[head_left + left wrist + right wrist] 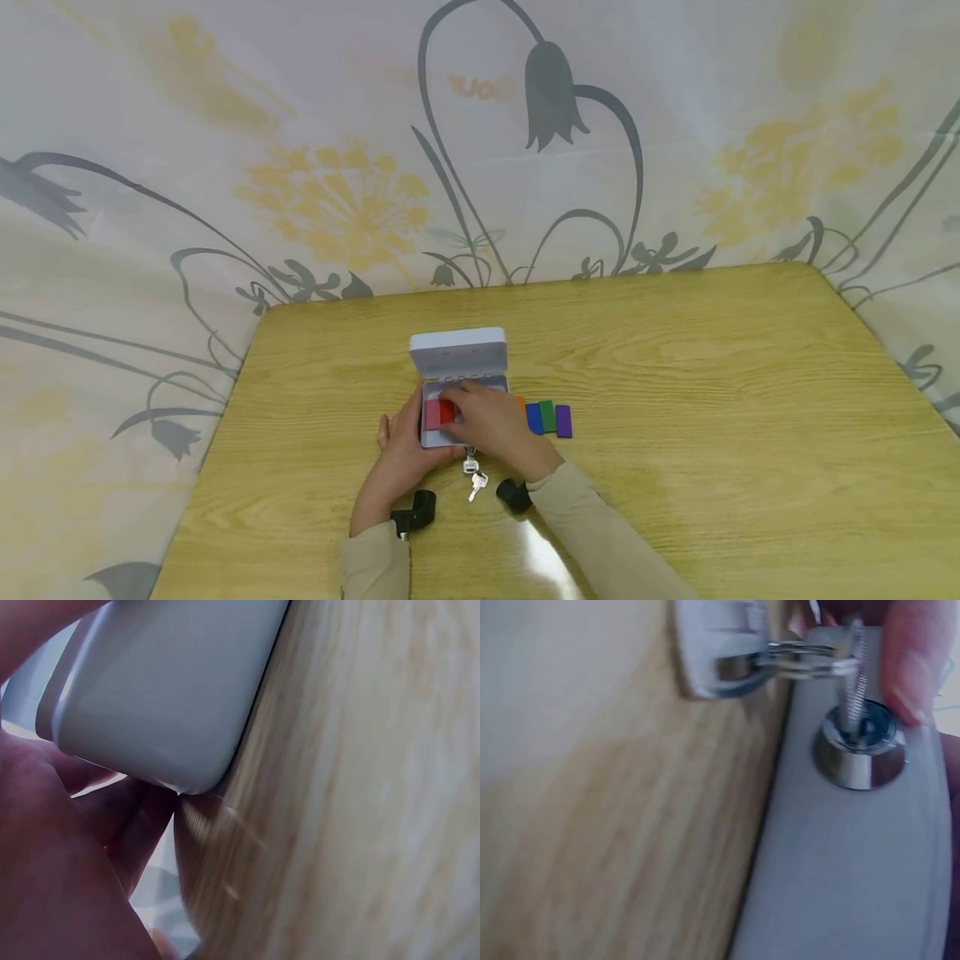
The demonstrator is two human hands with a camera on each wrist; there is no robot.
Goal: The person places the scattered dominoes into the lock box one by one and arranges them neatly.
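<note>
A small white metal box (459, 358) stands on the table with its hinged lid raised. My left hand (405, 454) holds the box at its left side and front corner; the left wrist view shows fingers against the box wall (165, 690). My right hand (491, 421) reaches inside, its thumb and fingers pinching a red block (447, 411). Beside that lies a pink block (432, 414) in the box. A key (853, 682) sits in the round lock (859, 757) on the box front, and a second key (477, 483) hangs from its ring. The right hand hides part of the box interior.
Right of the box lie a blue block (534, 418), a green block (547, 416), a purple block (563, 421) and a partly hidden orange block (521, 402). The wood-grain table (712, 375) ends at a flower-patterned curtain (337, 125) behind.
</note>
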